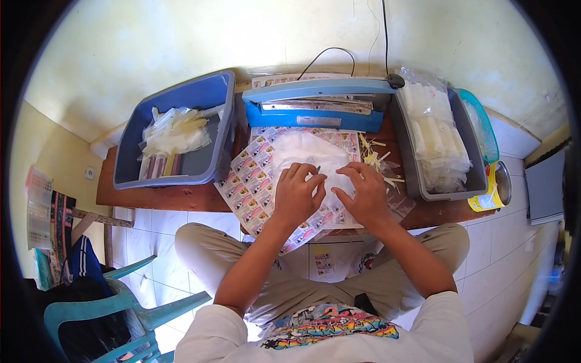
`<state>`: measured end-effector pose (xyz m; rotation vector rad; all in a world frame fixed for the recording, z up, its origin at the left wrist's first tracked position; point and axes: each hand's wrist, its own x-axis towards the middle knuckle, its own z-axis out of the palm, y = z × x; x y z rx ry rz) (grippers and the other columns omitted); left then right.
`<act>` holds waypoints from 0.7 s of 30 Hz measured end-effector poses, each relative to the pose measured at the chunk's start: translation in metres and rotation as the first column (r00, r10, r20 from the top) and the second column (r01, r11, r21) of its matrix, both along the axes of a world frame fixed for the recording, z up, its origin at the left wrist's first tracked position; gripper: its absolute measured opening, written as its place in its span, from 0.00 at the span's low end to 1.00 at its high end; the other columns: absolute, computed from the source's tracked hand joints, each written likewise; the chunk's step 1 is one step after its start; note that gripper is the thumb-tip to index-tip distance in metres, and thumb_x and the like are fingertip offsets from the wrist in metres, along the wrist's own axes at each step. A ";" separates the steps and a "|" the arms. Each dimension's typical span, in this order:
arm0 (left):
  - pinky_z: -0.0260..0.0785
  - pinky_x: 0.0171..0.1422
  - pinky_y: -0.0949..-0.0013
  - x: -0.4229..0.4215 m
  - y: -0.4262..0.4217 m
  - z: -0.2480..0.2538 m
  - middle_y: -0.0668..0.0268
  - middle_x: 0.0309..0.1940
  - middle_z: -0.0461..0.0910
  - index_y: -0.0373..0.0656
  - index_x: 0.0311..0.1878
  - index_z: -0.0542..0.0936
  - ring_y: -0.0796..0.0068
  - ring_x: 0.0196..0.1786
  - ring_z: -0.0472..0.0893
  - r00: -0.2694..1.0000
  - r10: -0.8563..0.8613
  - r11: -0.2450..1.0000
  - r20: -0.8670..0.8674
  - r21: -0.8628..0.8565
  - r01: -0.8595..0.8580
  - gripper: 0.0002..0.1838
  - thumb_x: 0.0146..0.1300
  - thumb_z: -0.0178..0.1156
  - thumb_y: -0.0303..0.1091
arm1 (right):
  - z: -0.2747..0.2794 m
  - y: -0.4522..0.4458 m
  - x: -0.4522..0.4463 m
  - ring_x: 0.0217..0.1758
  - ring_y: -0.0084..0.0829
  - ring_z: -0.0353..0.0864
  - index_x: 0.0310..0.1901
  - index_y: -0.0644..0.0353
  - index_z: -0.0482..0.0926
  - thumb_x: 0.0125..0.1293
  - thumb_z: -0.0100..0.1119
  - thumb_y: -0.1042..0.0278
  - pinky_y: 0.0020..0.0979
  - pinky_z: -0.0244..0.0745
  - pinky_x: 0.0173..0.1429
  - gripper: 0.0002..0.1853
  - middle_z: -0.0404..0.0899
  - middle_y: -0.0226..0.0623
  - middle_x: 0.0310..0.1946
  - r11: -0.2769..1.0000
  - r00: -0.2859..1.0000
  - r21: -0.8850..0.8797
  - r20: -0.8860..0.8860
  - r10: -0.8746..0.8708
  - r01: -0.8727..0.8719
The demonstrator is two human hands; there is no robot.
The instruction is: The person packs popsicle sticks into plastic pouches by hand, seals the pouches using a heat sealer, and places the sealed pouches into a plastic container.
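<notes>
White tee (pixel 330 330) w/ bright print is sitting nearest the head cam, khaki trousers (pixel 209 251) showing just past it. Blue sealer (pixel 315 115) is resting at back of tabletop (pixel 215 198). Directly in front of sealer, plastic sheet (pixel 305 151) is lying over printed paper (pixel 257 181). In front of sealer too, L hand (pixel 295 192) is curling its fingers over the plastic; small dark thing (pixel 318 170) is showing nr the fingertips, can't tell if gripped. R hand (pixel 368 192) is facing it, thumb & index standing apart. L of sealer, blue-gray bin (pixel 196 160) is holding loose plastic bags (pixel 178 130). R of sealer, dark gray bin (pixel 407 145) is holding stacked clear packs (pixel 433 133); yellow can (pixel 487 193) & green basket (pixel 481 124) are standing farther R. Yellow strips (pixel 372 160) are lying off sealer's front R end.
</notes>
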<state>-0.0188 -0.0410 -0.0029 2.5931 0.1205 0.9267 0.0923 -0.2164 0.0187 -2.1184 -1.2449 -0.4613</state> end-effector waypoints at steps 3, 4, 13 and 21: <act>0.75 0.55 0.57 0.000 0.000 -0.004 0.67 0.42 0.86 0.47 0.43 0.91 0.63 0.48 0.84 0.997 -0.049 0.999 -0.060 -0.015 0.048 0.08 0.60 0.73 0.29 | -0.023 -0.007 0.011 0.49 0.40 0.89 0.51 0.53 0.87 0.66 0.77 0.65 0.44 0.80 0.55 0.13 0.88 0.36 0.45 0.995 0.977 -0.044 -0.199 0.078 -0.089; 0.75 0.56 0.57 0.000 0.002 -0.006 0.67 0.43 0.85 0.47 0.44 0.91 0.63 0.49 0.84 0.996 -0.043 0.999 -0.080 0.004 0.043 0.09 0.60 0.73 0.29 | -0.029 -0.008 0.014 0.48 0.40 0.90 0.50 0.54 0.88 0.67 0.75 0.68 0.43 0.81 0.54 0.11 0.89 0.37 0.44 0.994 0.971 -0.037 -0.219 0.095 -0.105; 0.75 0.59 0.56 -0.005 -0.004 -0.007 0.65 0.47 0.83 0.47 0.50 0.88 0.59 0.52 0.83 0.990 0.085 0.996 -0.111 0.035 -0.082 0.16 0.56 0.71 0.25 | -0.026 -0.007 0.013 0.43 0.43 0.91 0.49 0.60 0.87 0.68 0.70 0.80 0.40 0.86 0.49 0.10 0.88 0.41 0.42 0.988 0.885 0.115 -0.445 0.141 -0.099; 0.81 0.48 0.57 -0.017 0.021 -0.017 0.65 0.42 0.80 0.47 0.49 0.89 0.61 0.46 0.85 0.969 0.231 0.973 -0.089 0.015 -0.231 0.16 0.59 0.64 0.19 | -0.030 -0.014 0.018 0.50 0.44 0.88 0.50 0.57 0.87 0.63 0.67 0.84 0.42 0.85 0.53 0.16 0.85 0.37 0.44 0.982 0.962 0.010 -0.200 0.185 -0.187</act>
